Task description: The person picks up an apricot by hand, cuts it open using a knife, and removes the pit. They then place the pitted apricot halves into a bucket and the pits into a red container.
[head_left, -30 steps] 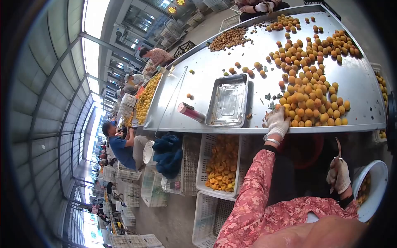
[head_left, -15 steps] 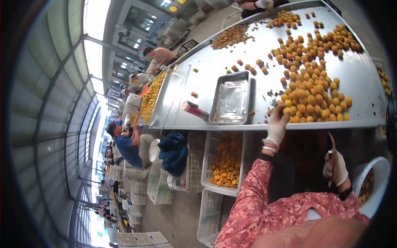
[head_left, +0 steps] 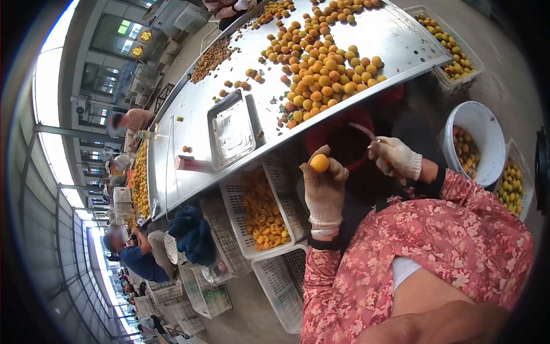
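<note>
In my gloved left hand is one orange apricot, held between thumb and fingers in front of my body. To its right, my gloved right hand is closed around a curved knife, whose blade points up and left. The knife and the apricot are apart. Beyond both hands, a heap of apricots lies near the edge of the metal table. A red bucket is partly visible below that edge, behind my hands.
On the table are a metal tray and a pile of brown pits. A white crate of halved apricots stands below. At right are a pale bucket and crates of fruit. A person in blue sits at left.
My left hand has come back from the heap towards my body with an apricot. The knife hand has moved nearer to it. The view has turned, shifting the table up and left.
</note>
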Demonstrator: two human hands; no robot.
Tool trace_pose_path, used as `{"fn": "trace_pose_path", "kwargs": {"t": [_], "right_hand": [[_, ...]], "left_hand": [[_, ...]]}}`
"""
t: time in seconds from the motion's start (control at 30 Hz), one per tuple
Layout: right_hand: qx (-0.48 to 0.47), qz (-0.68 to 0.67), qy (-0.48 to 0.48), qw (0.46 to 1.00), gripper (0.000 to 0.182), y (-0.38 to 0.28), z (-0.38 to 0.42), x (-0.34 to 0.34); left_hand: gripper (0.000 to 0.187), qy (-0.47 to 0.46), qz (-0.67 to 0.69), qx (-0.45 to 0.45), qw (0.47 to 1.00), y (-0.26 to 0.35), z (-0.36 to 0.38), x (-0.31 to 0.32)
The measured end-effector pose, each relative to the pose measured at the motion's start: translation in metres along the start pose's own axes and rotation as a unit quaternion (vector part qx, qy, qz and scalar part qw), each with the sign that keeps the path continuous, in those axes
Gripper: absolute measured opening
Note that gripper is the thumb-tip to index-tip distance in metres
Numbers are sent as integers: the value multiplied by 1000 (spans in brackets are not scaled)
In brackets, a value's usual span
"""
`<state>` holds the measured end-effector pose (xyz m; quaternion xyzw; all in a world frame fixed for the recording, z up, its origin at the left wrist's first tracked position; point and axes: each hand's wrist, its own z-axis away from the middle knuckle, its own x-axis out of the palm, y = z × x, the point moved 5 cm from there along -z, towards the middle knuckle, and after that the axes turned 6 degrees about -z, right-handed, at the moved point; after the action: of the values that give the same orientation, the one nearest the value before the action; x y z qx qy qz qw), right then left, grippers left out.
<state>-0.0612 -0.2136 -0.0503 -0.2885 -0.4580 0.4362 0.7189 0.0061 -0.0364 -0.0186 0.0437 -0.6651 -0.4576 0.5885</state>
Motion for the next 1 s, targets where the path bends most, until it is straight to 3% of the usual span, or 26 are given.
{"fn": "trace_pose_path", "kwargs": {"t": [0.03, 0.13, 0.3, 0.4, 0.43, 0.5, 0.57, 0.8, 0.93, 1.0], "right_hand": [[0, -1, 4, 1000, 22, -2, 6, 8], [-50, 60, -110, 991, 18, -8, 18, 42], [-80, 44, -125, 988, 19, 1, 31, 74], [-79, 21, -108, 991, 20, 6, 38, 70], [-77, 7, -107, 991, 20, 5, 40, 70], [-72, 17, -115, 991, 19, 9, 41, 71], [-65, 28, -123, 990, 18, 15, 41, 72], [-178, 110, -136, 968, 17, 8, 49, 76], [-223, 181, -105, 952, 19, 2, 53, 72], [-233, 201, -103, 946, 20, -3, 60, 73]], "left_hand": [[66, -18, 16, -4, 1000, -5, 8, 1], [67, 18, 34, 9, 999, -21, 25, 0], [63, -21, 24, 29, 999, -36, 47, 8], [49, 76, -168, 115, 976, -24, 61, 21], [49, 76, -168, 115, 976, -24, 62, 18], [47, 109, -323, 183, 922, -17, 67, 11], [47, 109, -378, 204, 896, -13, 74, 14], [48, 75, -543, 263, 794, -5, 86, 28], [47, 100, -499, 224, 831, -17, 86, 25], [48, 119, -358, 200, 904, -18, 86, 26]]}}
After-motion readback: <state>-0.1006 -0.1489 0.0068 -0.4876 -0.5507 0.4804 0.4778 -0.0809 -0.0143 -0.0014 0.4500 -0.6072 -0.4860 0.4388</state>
